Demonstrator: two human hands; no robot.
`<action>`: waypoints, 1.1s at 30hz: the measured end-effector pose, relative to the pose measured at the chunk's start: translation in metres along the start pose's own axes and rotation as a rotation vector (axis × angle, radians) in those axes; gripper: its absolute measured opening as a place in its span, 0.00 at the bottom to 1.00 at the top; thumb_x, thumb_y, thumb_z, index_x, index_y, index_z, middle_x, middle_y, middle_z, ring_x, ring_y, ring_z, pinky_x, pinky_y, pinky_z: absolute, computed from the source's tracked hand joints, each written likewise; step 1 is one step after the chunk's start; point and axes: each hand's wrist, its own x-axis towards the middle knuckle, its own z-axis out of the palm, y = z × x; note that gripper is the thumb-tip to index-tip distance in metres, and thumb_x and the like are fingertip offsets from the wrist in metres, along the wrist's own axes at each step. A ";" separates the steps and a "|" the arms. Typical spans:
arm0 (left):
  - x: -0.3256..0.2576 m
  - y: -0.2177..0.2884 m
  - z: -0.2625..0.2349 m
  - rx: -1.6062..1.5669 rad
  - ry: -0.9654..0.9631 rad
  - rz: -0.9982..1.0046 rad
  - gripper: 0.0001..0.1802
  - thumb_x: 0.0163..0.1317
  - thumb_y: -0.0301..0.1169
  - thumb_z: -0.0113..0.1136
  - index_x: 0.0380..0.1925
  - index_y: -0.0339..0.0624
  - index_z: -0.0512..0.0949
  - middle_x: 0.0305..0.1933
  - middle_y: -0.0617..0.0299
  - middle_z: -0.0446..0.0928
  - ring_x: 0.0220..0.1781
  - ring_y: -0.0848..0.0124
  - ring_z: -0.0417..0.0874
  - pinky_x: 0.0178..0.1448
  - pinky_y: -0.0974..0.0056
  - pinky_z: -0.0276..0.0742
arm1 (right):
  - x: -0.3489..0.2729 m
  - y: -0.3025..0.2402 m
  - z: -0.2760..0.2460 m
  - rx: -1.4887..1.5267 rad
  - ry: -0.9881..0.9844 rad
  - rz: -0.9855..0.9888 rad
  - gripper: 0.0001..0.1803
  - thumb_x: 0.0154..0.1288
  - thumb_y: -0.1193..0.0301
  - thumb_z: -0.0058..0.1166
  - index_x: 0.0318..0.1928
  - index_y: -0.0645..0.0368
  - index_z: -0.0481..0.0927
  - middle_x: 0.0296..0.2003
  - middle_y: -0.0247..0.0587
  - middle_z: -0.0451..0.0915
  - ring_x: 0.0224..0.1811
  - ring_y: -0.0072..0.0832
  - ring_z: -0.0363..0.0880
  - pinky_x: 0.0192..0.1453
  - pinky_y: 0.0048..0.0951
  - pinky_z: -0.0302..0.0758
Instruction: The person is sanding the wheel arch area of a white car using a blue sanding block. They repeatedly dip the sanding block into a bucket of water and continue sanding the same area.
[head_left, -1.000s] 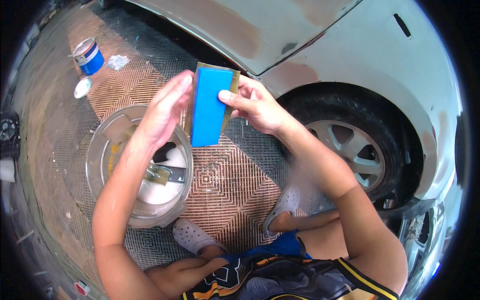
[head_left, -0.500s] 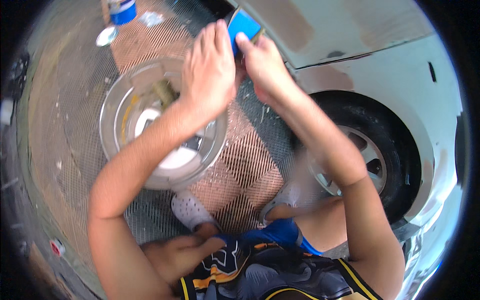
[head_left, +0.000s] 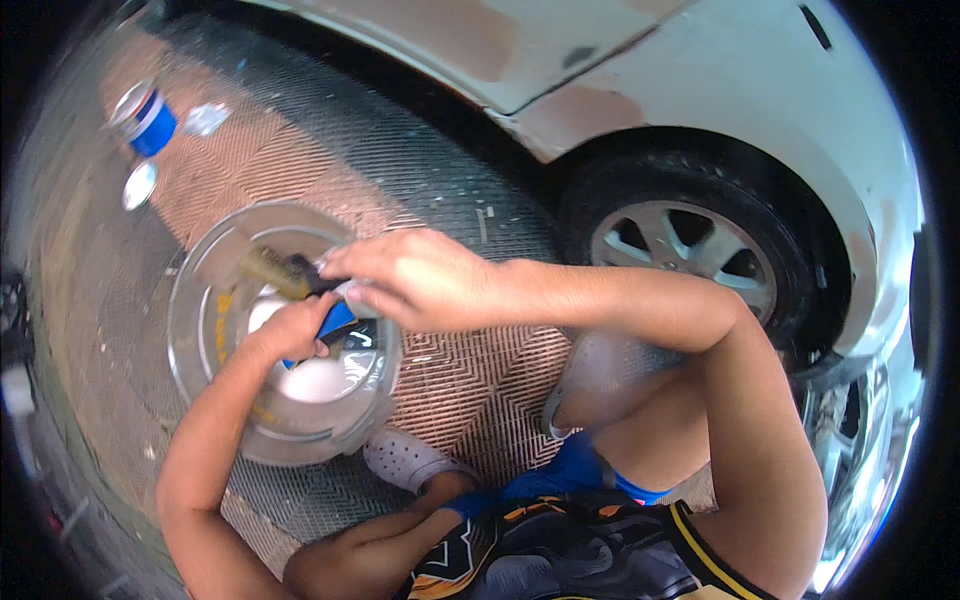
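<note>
Grated floor beside the car wheel (head_left: 690, 255) — both hands had dropped from chest height, left hand (head_left: 295, 330) and right hand (head_left: 415, 280) clamped together on the blue sanding block (head_left: 335, 320) over the clear basin (head_left: 200, 300).

Open mesh floor (head_left: 420, 190) left of basin (head_left: 200, 280); wheel (head_left: 690, 250) close on the right

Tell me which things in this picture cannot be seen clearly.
Head view:
- Blue block: mostly hidden by the left hand and right hand.
- Bowl contents: blurred behind glare; the white stuff cannot be told.
- Can near the edge: blurred and bent by the lens.
- Car: cut off by the top edge.
</note>
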 end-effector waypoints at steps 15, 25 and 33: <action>0.009 0.029 0.055 0.064 0.179 -0.448 0.21 0.58 0.31 0.57 0.53 0.39 0.81 0.51 0.35 0.78 0.51 0.42 0.81 0.58 0.45 0.78 | -0.168 0.031 -0.182 0.630 0.651 0.850 0.45 0.71 0.65 0.59 0.77 0.72 0.49 0.72 0.59 0.65 0.71 0.39 0.71 0.73 0.34 0.68; 0.054 0.287 -0.189 -1.093 1.214 -0.125 0.35 0.66 0.43 0.69 0.70 0.46 0.71 0.49 0.61 0.81 0.42 0.75 0.79 0.42 0.70 0.72 | -0.179 0.081 -0.216 0.963 0.899 0.517 0.30 0.73 0.59 0.59 0.65 0.67 0.69 0.64 0.48 0.72 0.72 0.38 0.65 0.80 0.47 0.56; 0.292 0.398 -0.141 -1.418 1.727 0.277 0.31 0.64 0.23 0.64 0.68 0.31 0.70 0.65 0.43 0.77 0.65 0.57 0.78 0.71 0.58 0.71 | -0.179 0.094 -0.234 0.453 0.814 0.417 0.40 0.73 0.48 0.59 0.69 0.68 0.68 0.66 0.51 0.72 0.70 0.39 0.69 0.77 0.45 0.62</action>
